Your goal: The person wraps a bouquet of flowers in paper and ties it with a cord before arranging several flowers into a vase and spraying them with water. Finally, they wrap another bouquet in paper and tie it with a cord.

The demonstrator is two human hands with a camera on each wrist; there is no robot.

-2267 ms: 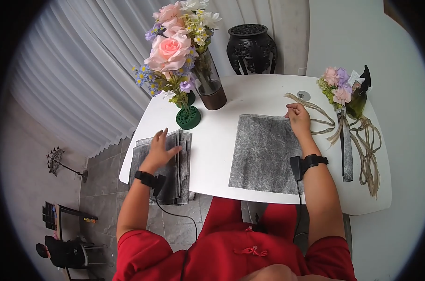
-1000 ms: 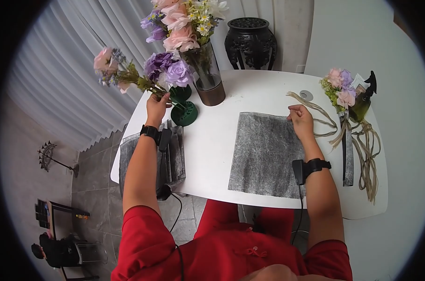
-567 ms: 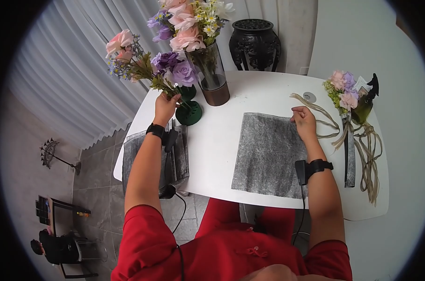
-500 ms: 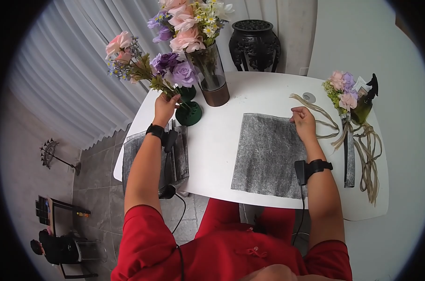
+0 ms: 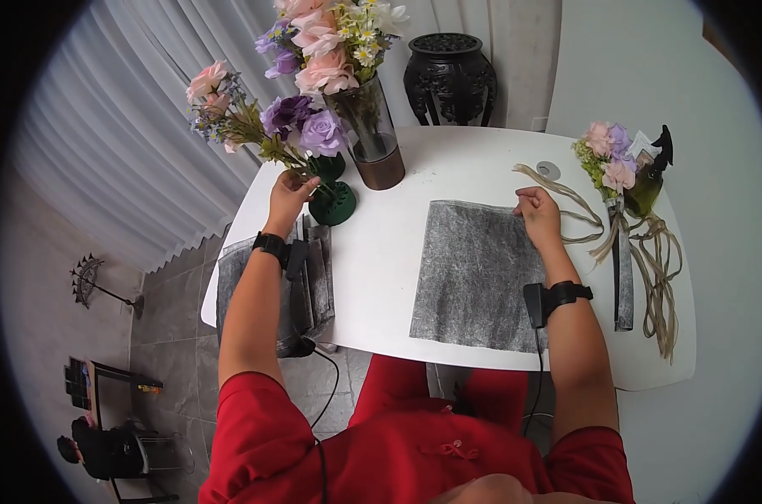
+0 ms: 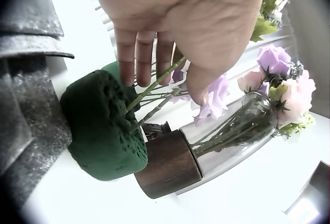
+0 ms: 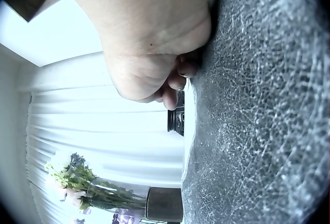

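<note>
My left hand point(image 5: 288, 200) pinches a green flower stem point(image 6: 164, 75) between thumb and fingers. That stem stands in a green pierced foam holder point(image 6: 98, 126). Pink roses point(image 5: 206, 81) with small blue blossoms lean left above the hand, and purple roses point(image 5: 323, 133) stand beside them. A dark grey fibrous wrapping sheet point(image 5: 477, 277) lies flat at the middle right of the white table. On its upper right corner rests my right hand point(image 5: 542, 220), fingers loosely curled; the right wrist view shows its fingertips just over the sheet's edge.
More grey sheets point(image 5: 318, 269) lie under the left forearm, overhanging the table's edge. A tall glass vase point(image 5: 379, 147) of flowers stands at the back. On the right are a small wrapped bouquet point(image 5: 613, 155), a green spray bottle point(image 5: 647, 193) and raffia strands point(image 5: 662, 286).
My left hand has gone from above the grey sheets forward to the flower stems and taken hold. The pink roses have tipped left. My right hand stays at the sheet's corner.
</note>
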